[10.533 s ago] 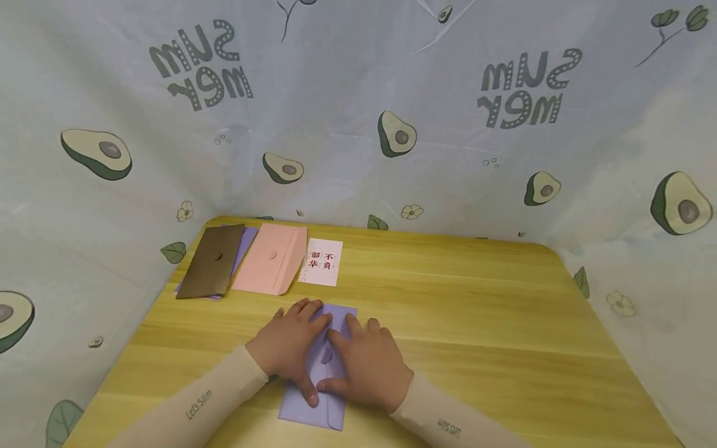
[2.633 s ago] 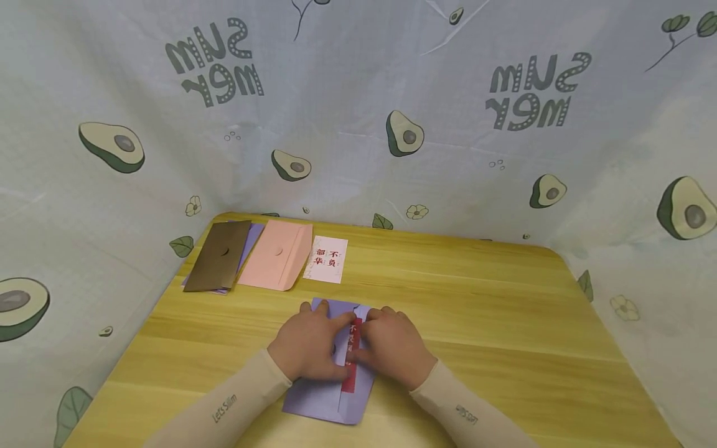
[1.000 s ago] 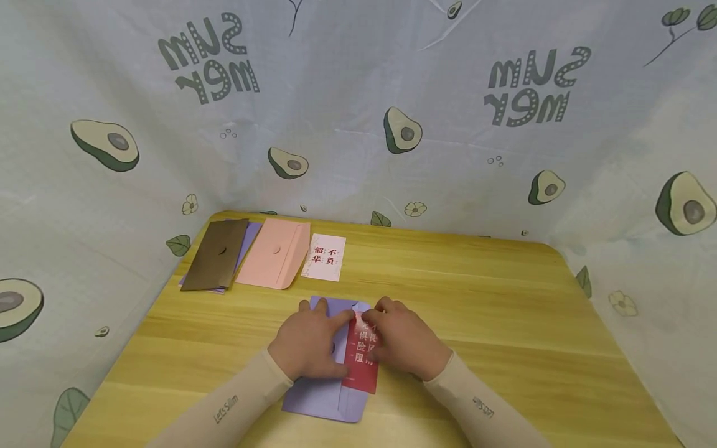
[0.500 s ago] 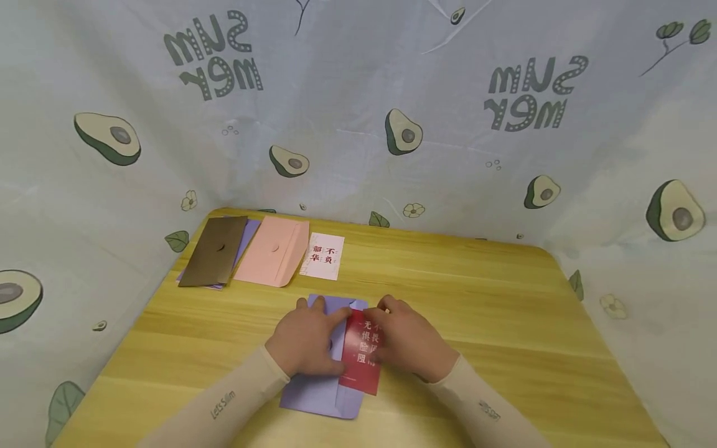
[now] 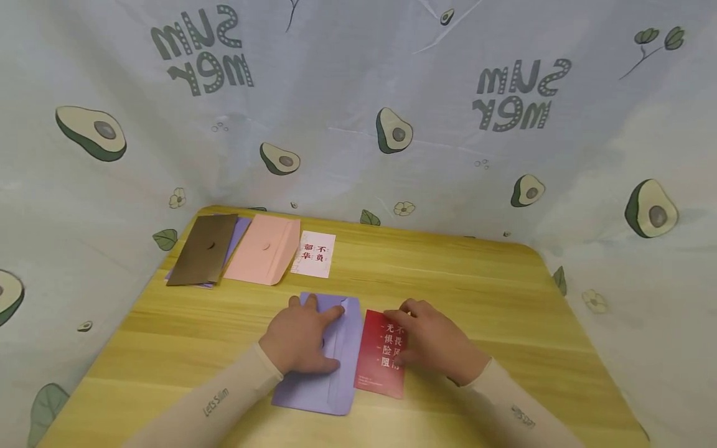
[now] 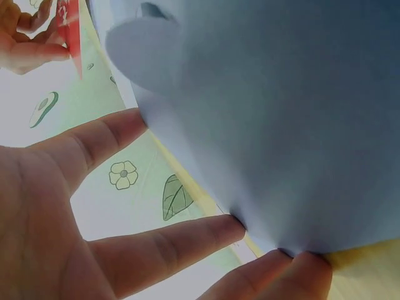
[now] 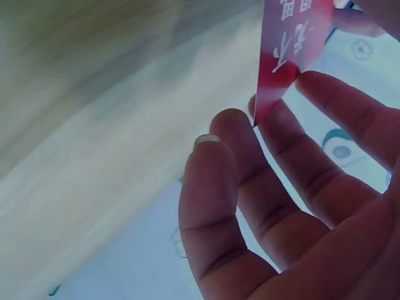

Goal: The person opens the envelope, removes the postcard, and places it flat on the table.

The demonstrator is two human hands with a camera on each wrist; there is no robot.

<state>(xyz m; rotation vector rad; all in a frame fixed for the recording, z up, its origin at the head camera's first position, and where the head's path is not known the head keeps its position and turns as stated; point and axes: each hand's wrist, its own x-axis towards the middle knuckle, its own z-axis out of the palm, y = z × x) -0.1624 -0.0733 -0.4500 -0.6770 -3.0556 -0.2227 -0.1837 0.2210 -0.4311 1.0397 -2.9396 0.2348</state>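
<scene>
My left hand (image 5: pixel 299 338) rests on the lilac envelope (image 5: pixel 313 395), fingers spread and fairly straight. Its flap (image 5: pixel 351 348) lies unfolded on the right side. In the left wrist view the fingertips (image 6: pixel 228 230) press against the lilac paper (image 6: pixel 281 125). Just right of the envelope is a red card (image 5: pixel 375 354) printed with white characters, apart from the flap. My right hand (image 5: pixel 434 341) pinches this card by its right side. From the right wrist view, the card (image 7: pixel 284 59) stands edge-on between thumb and fingertips; part of its face is covered by the hand.
At the back left lie a brown envelope (image 5: pixel 203 249) over lilac ones (image 5: pixel 238 236), a pink envelope (image 5: pixel 260 249) and a white card (image 5: pixel 315 255) with red characters. A patterned curtain (image 5: pixel 336 81) hangs behind the wooden table (image 5: pixel 476 292).
Earlier, both hands were over the closed-up lilac envelope. Its flap has been unfolded, and the right hand has drawn the red card out to the right. The left hand has stayed on the envelope.
</scene>
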